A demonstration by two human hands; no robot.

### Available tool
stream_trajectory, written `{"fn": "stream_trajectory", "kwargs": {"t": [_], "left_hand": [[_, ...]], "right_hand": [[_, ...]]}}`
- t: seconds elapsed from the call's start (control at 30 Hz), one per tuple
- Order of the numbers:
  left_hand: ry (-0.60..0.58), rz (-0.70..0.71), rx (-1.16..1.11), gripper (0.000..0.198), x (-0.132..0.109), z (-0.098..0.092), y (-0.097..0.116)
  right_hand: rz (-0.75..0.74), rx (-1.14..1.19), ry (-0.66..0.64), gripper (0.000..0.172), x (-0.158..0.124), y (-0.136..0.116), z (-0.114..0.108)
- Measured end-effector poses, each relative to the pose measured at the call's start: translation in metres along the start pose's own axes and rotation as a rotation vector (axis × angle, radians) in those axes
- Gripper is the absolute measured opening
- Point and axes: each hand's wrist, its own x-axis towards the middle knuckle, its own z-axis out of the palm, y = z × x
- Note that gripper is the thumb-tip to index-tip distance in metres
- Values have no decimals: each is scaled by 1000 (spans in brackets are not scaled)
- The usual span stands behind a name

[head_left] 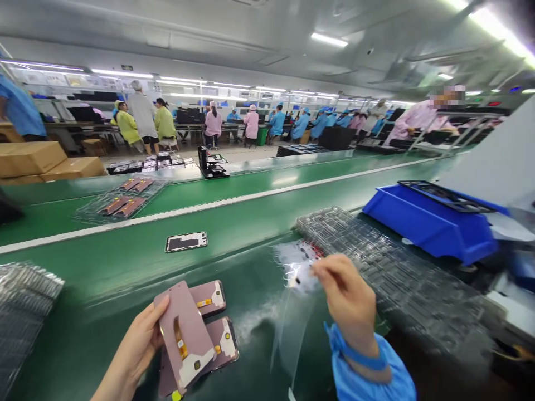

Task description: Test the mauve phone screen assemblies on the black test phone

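Observation:
At the lower left my left hand (137, 340) is closed on the edge of a phone screen panel (190, 320), its pinkish back and orange flex cable turned up. Two more such panels, an upper one (217, 295) and a lower one (228, 340), lie partly beneath it on the green bench. My right hand (349, 292), with a blue band at the wrist, is pinched shut beside a shiny whitish sheet (296, 262) bearing small dark and red pieces. What its fingertips hold is too small to make out. A clear film strip (292, 328) lies below the sheet.
A phone frame (186, 241) lies ahead on the green belt. Clear trays (376, 256) and a blue bin (430, 223) stand right; stacked trays (25, 323) stand left. Farther off are a tray of panels (125, 200), cartons (33, 159) and several seated people.

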Motion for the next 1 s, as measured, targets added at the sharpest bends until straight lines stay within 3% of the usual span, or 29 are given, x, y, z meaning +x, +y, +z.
{"fn": "stream_trajectory", "kwargs": {"t": [0.1,0.2,0.27,0.37,0.47,0.57,0.67,0.77,0.83,0.93,1.0], "left_hand": [[17,33,19,23,-2,-8,3],[22,73,-2,28,-7,-11,8],[11,96,-17,33,-12,-12,13],[-24,98,-36,44,-22,-11,19],[-36,93,-48,51,-29,-7,25],[-38,92,-63,55,-30,6,27],[-147,66,-67,50,-26,29,25],[-345,108,-59,37,-21,53,14],[-505,132,-26,31,-16,65,5],[-622,229,186,35,5,71,-1],[-506,438,445,42,34,64,6]], "right_hand": [[193,-116,-15,30,29,77,-9],[375,-247,-44,26,38,142,-9],[475,-315,-66,24,34,168,-7],[564,-353,-83,26,23,183,-4],[581,-298,-83,31,20,175,1],[539,-115,-162,40,21,147,18],[471,196,-415,59,11,98,54],[431,571,-779,85,-16,40,93],[451,765,-930,97,-37,9,113],[771,1262,-1126,91,-59,-8,129],[1015,1531,-1088,82,-65,-2,134]]}}
